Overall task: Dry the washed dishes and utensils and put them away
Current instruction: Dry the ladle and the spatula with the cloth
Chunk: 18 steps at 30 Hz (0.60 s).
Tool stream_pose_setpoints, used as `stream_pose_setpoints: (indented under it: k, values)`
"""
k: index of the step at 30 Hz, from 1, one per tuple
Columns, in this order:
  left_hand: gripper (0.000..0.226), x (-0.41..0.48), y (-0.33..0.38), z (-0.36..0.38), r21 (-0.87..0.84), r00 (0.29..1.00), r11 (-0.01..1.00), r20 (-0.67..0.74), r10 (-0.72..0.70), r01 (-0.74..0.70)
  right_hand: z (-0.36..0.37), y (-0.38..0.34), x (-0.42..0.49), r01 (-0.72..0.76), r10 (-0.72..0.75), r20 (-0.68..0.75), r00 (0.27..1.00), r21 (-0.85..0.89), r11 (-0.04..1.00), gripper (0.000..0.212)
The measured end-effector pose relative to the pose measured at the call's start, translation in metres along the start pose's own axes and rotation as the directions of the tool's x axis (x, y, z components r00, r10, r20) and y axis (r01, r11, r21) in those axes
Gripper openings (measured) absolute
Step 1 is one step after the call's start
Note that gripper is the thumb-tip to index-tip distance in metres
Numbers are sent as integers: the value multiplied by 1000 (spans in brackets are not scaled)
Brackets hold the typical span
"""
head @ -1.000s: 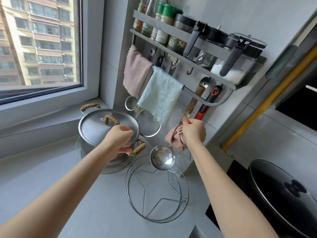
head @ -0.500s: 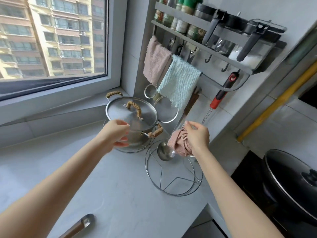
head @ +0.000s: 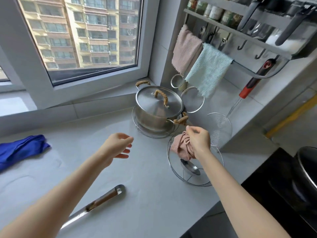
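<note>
**Ladle wipe, far right of table**

Table [head: 145, 194]: grey, runs under the window [head: 82, 31] to the wall rack [head: 240, 30] at its far right corner.
Black pan [head: 307, 169], 1x, past the right edge.
Steel pot [head: 154, 119], 1x, lid on, in the far corner on a wire stand [head: 151, 134]. A second wire stand [head: 202, 185] sits just in front, so 2x stands.
Blue cloth [head: 22, 150], 1x, left edge.
Rack rail has 2x cloths: rose cloth [head: 185, 48] and mint cloth [head: 208, 69].
Skimmer [head: 219, 129], 1x, hangs off a rack hook, red-black handle.
Long steel handle [head: 103, 200], wood inlay, near edge; the rest is out of frame.
Right hand [head: 199, 141]: grip clenched round a bunched pink cloth [head: 180, 146] above the second stand.
Ladle [head: 189, 167], 1x: bowl shows just under that cloth, over the stand. Shaft is hidden, can't tell if the grip has it too.
Left hand [head: 118, 145]: grip released, fingers loosely bent, above bare table.
Strainers 2x on the wall: small strainer [head: 177, 80], larger strainer [head: 193, 99].
Jars [head: 214, 11] on the rack: labels too blurred to read.
</note>
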State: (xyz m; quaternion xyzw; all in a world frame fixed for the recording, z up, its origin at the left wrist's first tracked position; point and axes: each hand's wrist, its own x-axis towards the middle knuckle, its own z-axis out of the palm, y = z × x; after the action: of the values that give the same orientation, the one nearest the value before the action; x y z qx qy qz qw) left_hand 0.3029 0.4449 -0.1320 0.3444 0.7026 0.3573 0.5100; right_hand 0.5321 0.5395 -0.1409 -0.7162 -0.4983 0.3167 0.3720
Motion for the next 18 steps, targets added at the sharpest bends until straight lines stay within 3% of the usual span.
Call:
stream_pose_setpoints:
  k: [2, 4, 6, 8, 11, 12, 15, 18]
  values:
    - [30, 3, 8, 24, -1, 991, 1000, 134, 23, -23, -4, 1, 0, -71, 57, 82, 995, 183, 981, 9]
    - [67, 8, 16, 52, -13, 953, 1000, 303, 19, -16, -3, 2, -4, -166, 98, 201, 975, 358, 919, 12]
    - [93, 15, 23, 82, -79, 918, 997, 395, 35, -4, 0, 5, -11, -222, 90, 313, 945, 417, 881, 22]
    - [93, 26, 24, 106, -189, 936, 982, 346, 73, -7, -4, 8, -14, -295, 58, 475, 878, 441, 848, 31]
    - [70, 45, 20, 123, -269, 974, 963, 213, 80, -20, -28, 14, 2, -325, 8, 626, 780, 394, 860, 38]
    - [65, 48, 19, 126, -273, 982, 962, 172, 72, -23, -33, 19, 14, -256, 24, 592, 806, 312, 915, 38]
    - [66, 57, 19, 130, -218, 995, 973, 49, 85, -72, -27, 38, 69, -29, 25, 255, 967, 13, 999, 35]
    - [73, 64, 24, 131, -207, 993, 972, 3, 117, -114, -1, 49, 112, 12, 26, 237, 971, -157, 987, 48]
